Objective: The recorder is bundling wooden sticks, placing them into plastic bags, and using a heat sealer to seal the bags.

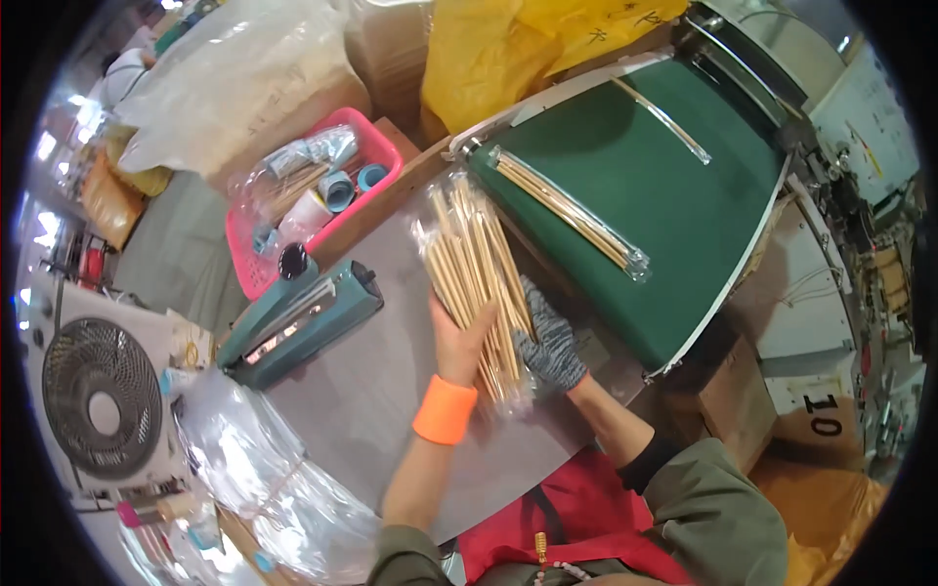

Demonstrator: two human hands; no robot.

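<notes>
Between both my hands is a thick bundle of wooden sticks (469,259) in clear plastic wrapping, tilted over the grey tabletop. My left hand (459,337), bare with an orange wristband above it, is closed round the bundle's left side, thumb across the front. On the other side my right hand (553,342), in a grey knitted glove, grips the bundle's lower right edge. Some of its fingers are hidden behind the sticks. Just beyond, a flat pack of similar sticks (567,210) lies on the green conveyor belt (674,230). Farther up the belt is a thin wrapped piece (664,119).
Left of the bundle stands a teal hand sealer (308,317) on the grey table (391,391). Behind it, a pink basket (386,146) holds tape rolls and wrapped items. Clear plastic bags (259,469) lie at lower left, near a fan (103,400). Yellow plastic (489,59) covers the back.
</notes>
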